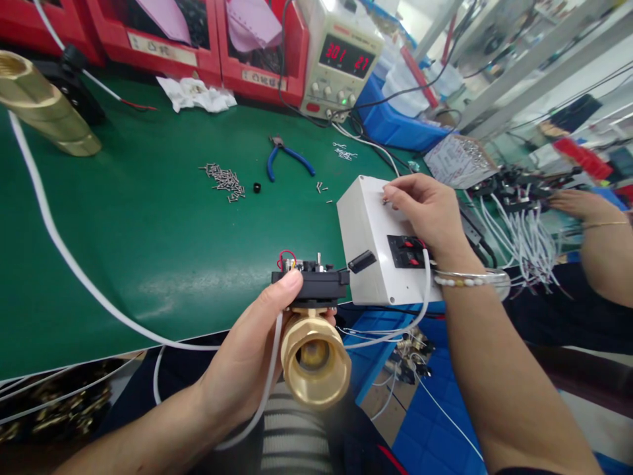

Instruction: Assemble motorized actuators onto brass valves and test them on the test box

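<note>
Valve (316,349) clasped in left hand (250,340) at edge of bench (188,237); right hand (435,214), well apart, pinches switch (385,201) on box (357,231). Best hold valve steady, work switch lightly, leave cable (425,284) slack.

- We see blue-handled pliers (279,145) spread open on the green table (173,224)
- Red bins (111,49) behind — pink sheets (252,25) in two
- Crumpled white material (195,95) near our bins

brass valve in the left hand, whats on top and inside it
On top of the brass valve sits a black housing with electronics and a red wire. Inside the opening, a brass-coloured surface shows; what lies behind it is hidden.
</note>
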A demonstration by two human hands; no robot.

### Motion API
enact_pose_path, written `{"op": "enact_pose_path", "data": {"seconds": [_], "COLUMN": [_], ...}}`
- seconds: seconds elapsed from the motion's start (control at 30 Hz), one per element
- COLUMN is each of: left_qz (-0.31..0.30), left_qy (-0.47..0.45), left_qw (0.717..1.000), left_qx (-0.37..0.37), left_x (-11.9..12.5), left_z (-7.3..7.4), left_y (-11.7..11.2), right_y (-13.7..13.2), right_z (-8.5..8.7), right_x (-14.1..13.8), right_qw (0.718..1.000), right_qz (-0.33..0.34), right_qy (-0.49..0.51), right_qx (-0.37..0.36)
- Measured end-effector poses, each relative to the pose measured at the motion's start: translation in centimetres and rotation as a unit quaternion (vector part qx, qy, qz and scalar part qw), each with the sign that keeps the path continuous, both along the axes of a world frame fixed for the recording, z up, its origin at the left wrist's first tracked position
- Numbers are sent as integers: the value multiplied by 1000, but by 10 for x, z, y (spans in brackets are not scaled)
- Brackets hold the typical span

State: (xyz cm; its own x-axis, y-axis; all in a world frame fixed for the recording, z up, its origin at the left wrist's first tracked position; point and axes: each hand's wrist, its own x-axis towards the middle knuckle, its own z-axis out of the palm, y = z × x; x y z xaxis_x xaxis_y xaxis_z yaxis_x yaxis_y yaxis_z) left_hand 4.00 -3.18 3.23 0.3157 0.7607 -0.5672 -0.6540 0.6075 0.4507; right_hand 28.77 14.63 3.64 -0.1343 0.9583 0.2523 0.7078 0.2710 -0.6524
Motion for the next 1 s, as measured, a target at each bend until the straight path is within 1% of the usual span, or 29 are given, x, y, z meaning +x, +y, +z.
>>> {"op": "enact_pose_path", "data": {"seconds": [0.23,0.47,0.67,0.83,1.0], "left_qz": [-4,-14,-18,-18,-6], "left_qy": [52,69,64,57,51], "left_qw": [998,997,998,998,998], "left_qx": [20,27,18,22,31], "left_x": [-3,-3,-2,-2,-1], "left_z": [7,9,8,8,7], "left_y": [-2,-5,-5,-5,-6], "right_y": [0,0,1,1,1], "right_z": [0,0,-1,-1,-1], "right_x": [-1,-2,-1,0,-1], "right_qw": [1000,1000,1000,1000,1000], "right_qz": [10,4,7,10,8], "right_qy": [8,12,-3,5,-7], "right_qx": [1,-1,5,12,9]}}
